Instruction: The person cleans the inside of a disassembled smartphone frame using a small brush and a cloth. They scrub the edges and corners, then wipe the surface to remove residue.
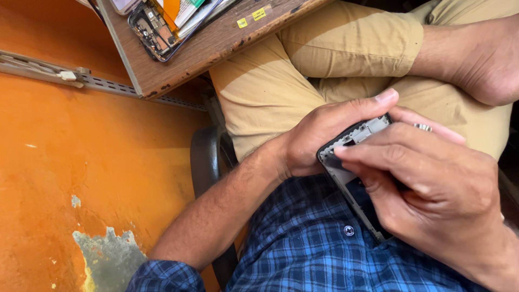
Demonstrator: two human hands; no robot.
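Observation:
A dark opened phone body [354, 186] with grey inner parts showing rests over my lap, held between both hands. My left hand [324, 132] wraps its upper end from behind, thumb along the top edge. My right hand [427, 186] grips the phone's right side, and its index fingertip presses on the upper inner frame. A ring sits on one right-hand finger. The phone's lower half is partly hidden by my right hand.
A wooden board [216, 40] at the top carries another opened phone [154, 30] and some papers. An orange floor [81, 162] with a worn patch lies left. A dark chair armrest [205, 157] is beside my tan trousers [281, 81].

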